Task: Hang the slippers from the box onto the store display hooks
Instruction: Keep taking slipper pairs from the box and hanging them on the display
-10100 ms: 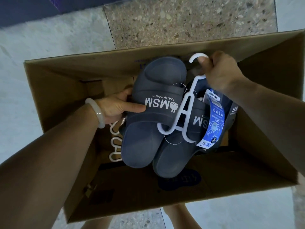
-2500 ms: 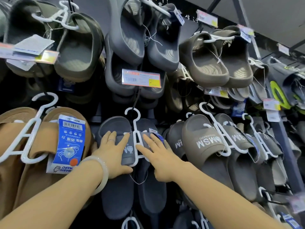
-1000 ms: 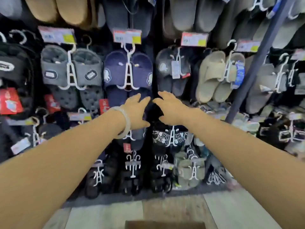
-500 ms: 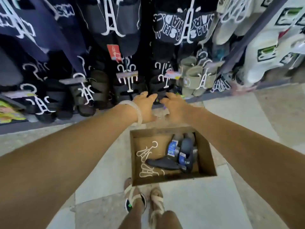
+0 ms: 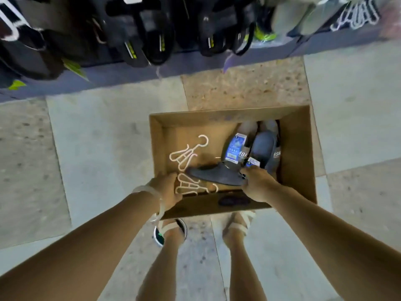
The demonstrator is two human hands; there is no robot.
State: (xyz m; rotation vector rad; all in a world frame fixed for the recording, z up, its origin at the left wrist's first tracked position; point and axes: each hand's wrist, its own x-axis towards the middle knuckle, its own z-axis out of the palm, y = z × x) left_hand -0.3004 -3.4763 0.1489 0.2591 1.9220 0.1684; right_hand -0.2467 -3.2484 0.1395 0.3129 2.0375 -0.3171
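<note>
Both hands have dropped into the box (image 5: pixel 299 148): left hand (image 5: pixel 166 189) relaxed, right hand (image 5: pixel 256 183) unclear

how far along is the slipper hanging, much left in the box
Done: nothing certain; the display rack is full, but which pairs came from the box cannot be told. In hand: both hands are down in the box, the right hand at the grey slippers, the left hand by loose white hangers. Left: those slippers, not yet hung.
</note>
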